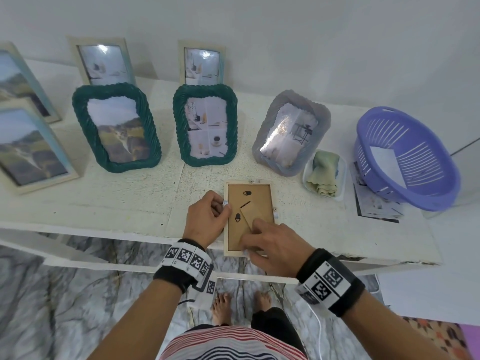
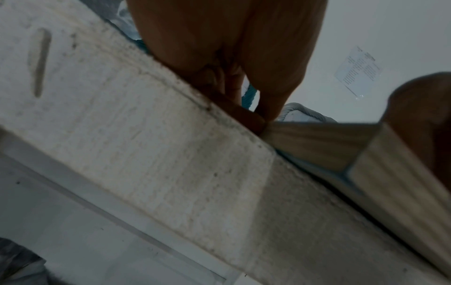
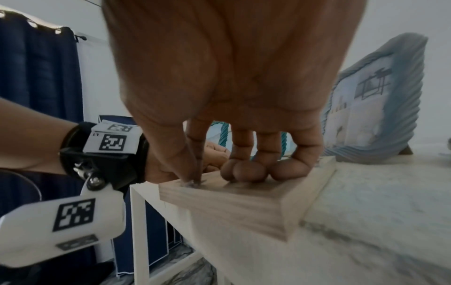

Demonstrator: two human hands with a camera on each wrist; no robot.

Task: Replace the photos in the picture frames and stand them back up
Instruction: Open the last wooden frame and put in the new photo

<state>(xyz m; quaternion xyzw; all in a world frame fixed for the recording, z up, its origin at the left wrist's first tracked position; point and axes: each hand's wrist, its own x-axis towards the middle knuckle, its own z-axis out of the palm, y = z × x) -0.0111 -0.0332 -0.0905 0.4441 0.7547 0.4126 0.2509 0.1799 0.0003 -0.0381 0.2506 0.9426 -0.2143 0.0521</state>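
Pale wooden picture frame (image 1: pixel 259 201) lies face-down at white desk (image 1: pixel 117 203) front edge, near end overhanging. Its left rail sits pinched in left hand (image 1: pixel 206 219) grip; right hand (image 1: pixel 275 248) grip, thumb & forefinger, pinches a bottom tab. Risk: hard push could tip frame off desk onto grey marbled floor (image 1: pixel 78 294).

My head view looks steeply down on the white desk (image 1: pixel 104 203); both wrist views, close at its front edge, share the pale wooden frame (image 1: pixel 259 196).
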